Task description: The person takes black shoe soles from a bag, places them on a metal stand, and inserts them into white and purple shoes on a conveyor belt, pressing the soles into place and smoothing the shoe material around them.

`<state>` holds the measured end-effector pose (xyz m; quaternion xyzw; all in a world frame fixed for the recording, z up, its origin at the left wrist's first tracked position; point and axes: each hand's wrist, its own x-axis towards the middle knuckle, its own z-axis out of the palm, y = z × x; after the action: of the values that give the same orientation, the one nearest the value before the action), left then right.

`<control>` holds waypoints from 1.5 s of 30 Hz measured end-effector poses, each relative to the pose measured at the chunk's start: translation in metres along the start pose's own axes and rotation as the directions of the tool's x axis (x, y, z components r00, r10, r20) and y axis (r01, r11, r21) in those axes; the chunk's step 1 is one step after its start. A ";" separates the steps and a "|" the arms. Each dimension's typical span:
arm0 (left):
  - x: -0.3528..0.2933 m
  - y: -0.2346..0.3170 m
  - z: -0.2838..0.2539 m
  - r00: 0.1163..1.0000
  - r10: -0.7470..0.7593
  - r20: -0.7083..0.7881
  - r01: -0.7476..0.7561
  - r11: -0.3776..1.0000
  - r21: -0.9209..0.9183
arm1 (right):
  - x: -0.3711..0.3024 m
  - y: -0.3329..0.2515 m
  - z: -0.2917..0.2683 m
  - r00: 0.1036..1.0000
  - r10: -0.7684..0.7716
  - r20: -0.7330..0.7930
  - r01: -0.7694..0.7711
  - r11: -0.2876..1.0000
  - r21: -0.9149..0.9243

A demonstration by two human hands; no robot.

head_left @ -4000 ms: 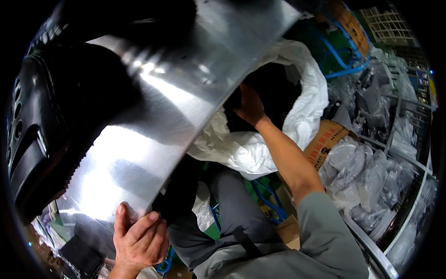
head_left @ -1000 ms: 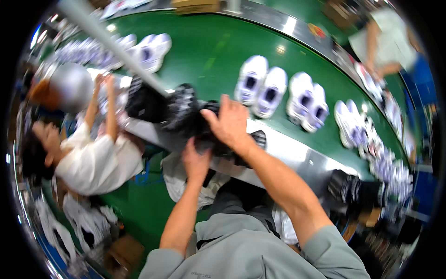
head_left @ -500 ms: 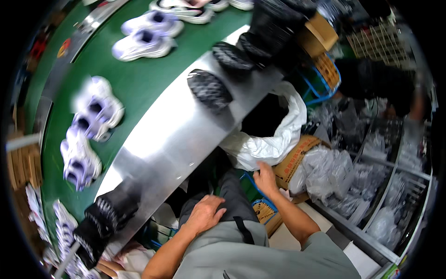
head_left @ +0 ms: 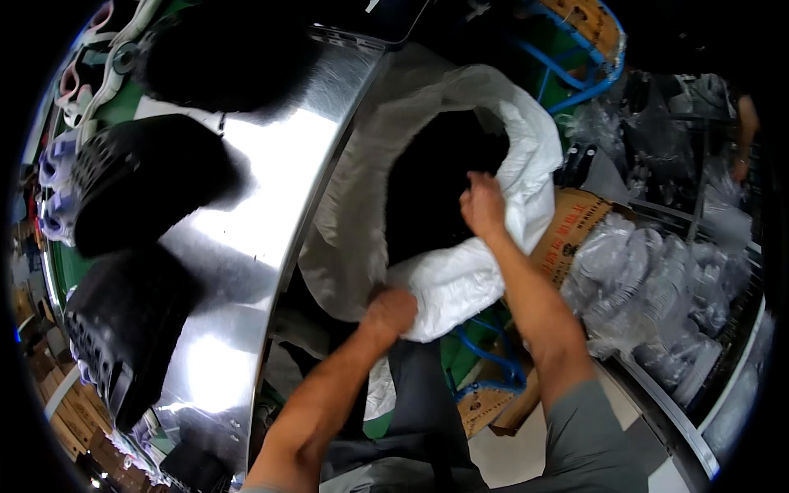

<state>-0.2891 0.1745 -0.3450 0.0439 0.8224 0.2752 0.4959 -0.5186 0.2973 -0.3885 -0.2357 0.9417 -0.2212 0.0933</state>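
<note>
A white woven sack [head_left: 448, 289] stands with its mouth open and its rim folded outward, beside the metal ledge. My left hand [head_left: 390, 314] is closed on the near-left edge of its rim. Over the sack's mouth is my right hand [head_left: 483, 201], its fingers curled against the dark inside; anything held in them is lost in the black. What lies inside the sack [head_left: 444, 181] is too dark to make out.
Black chunky, shoe-like pieces [head_left: 152, 177] with perforated sides sit on the shiny metal ledge [head_left: 246, 205] at left. Beyond are pale sneakers [head_left: 59, 193]. At right stand a brown carton [head_left: 567, 234], clear plastic-wrapped items [head_left: 649, 279] and a blue-framed stool [head_left: 604, 70].
My left hand has gone from my thigh to the sack's rim. My right hand has moved from beside the sack to over its mouth. The view has shifted closer to the sack.
</note>
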 end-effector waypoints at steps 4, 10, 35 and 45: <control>-0.039 0.027 -0.015 0.992 -0.045 -0.115 0.050 0.998 0.048 | 0.072 0.036 0.011 0.815 0.319 0.484 0.021 0.819 -0.574; -0.038 0.020 -0.006 0.902 -0.214 -0.375 0.112 0.955 -0.276 | 0.075 0.062 0.054 0.774 0.443 0.453 0.005 0.710 -0.704; -0.016 0.047 -0.060 0.715 -0.225 -0.662 -0.358 0.695 -0.623 | -0.043 0.063 -0.078 0.830 0.041 0.556 0.169 0.931 -0.322; 0.043 0.070 -0.087 0.977 0.120 -0.177 -0.029 -0.747 -0.664 | -0.083 -0.030 -0.117 0.968 -0.235 -0.083 0.241 0.968 0.076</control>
<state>-0.3980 0.2131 -0.3129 -0.3522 0.0197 0.9123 0.2081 -0.4666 0.3571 -0.2651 -0.3346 0.8991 -0.2792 0.0414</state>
